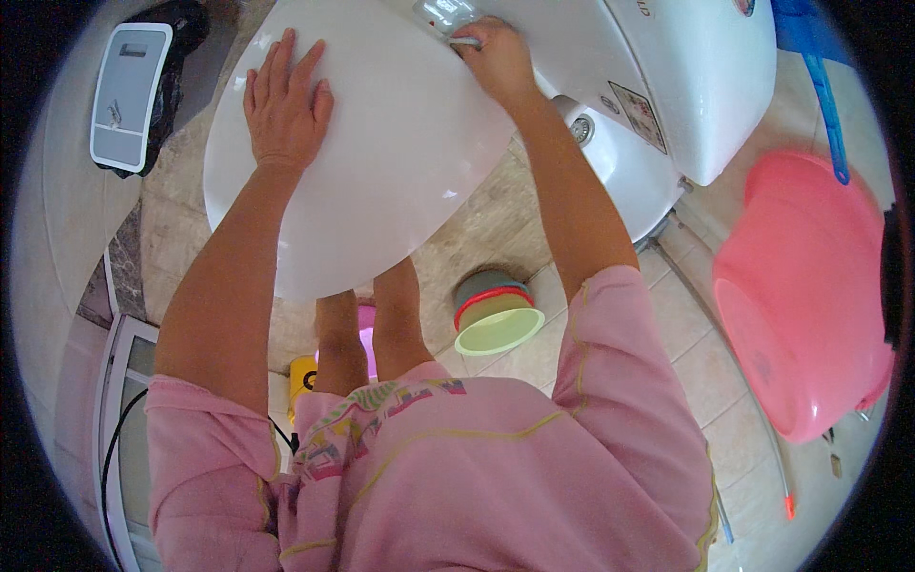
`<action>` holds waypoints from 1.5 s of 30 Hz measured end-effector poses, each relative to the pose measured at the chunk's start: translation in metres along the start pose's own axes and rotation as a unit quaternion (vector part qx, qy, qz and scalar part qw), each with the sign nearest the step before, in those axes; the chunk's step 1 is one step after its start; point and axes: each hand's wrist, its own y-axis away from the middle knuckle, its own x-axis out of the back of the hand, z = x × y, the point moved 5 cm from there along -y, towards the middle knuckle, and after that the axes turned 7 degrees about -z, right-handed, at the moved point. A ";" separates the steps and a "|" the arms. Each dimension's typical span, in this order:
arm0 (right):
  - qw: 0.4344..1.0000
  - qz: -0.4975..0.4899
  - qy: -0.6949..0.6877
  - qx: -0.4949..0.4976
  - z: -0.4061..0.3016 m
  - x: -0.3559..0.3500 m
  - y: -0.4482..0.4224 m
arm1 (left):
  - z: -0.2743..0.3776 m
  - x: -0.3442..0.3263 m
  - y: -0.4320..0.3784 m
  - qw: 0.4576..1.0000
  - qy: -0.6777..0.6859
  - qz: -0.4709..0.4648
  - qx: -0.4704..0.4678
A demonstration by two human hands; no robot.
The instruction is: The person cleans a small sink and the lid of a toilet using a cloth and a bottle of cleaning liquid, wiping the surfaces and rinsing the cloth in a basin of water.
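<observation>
A large, smooth, white rounded panel that looks like a toilet lid lies before me. My left hand rests palm down on its left part, fingers spread. Near the panel's upper right edge, my right hand has its fingers curled around a small whitish piece, most of it hidden in the grip. Just beyond those fingers is a clear, glassy object, cut off by the top of the view.
A glossy white fixture bearing labels stands right, by a white basin with a metal drain. Stacked bowls sit on the tiled floor. A pink tub and blue handle are far right; a grey-lidded bin is upper left.
</observation>
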 end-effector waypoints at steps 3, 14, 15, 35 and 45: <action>0.991 -0.109 0.050 -0.053 0.004 -0.002 0.008 | -0.008 -0.002 0.006 1.000 -0.015 -0.006 0.006; 0.999 0.025 0.008 -0.043 0.022 -0.010 0.040 | -0.010 -0.004 0.008 1.000 -0.005 -0.006 0.015; 0.995 0.042 0.022 -0.090 0.027 -0.006 0.053 | -0.007 -0.005 0.010 0.999 -0.019 -0.021 0.028; 0.996 0.041 0.038 -0.068 0.030 -0.005 0.050 | -0.007 -0.004 0.006 1.000 -0.012 0.004 0.017; 0.997 0.050 0.048 -0.021 -0.022 -0.006 -0.012 | -0.004 -0.002 0.007 0.999 -0.006 -0.013 0.038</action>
